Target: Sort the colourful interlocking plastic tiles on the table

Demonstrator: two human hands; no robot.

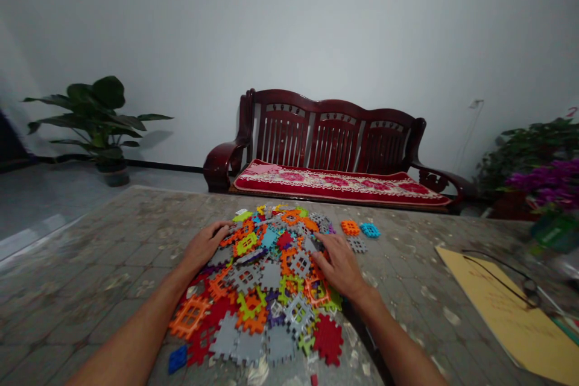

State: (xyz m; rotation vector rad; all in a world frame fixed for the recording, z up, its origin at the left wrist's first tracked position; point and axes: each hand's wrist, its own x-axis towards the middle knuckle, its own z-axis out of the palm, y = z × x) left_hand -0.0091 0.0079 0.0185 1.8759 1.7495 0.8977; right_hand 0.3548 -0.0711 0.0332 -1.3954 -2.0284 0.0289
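Note:
A heap of flat interlocking plastic tiles [266,280] in orange, grey, red, green, purple and blue lies on the patterned table [113,265] before me. My left hand [205,244] rests palm down on the heap's left edge, fingers spread over orange and grey tiles. My right hand [337,262] lies on the heap's right side, fingers stretched toward a grey tile. Neither hand holds a tile. Apart from the heap, to the right, lie an orange tile [350,227], a blue tile [370,230] and a grey tile [357,245].
A yellow envelope [511,313] with a dark cord across it lies at the table's right. Flowering plants [543,184] stand at far right. Behind the table are a dark wooden bench [330,139] with a red cushion and a potted plant [99,114] at left.

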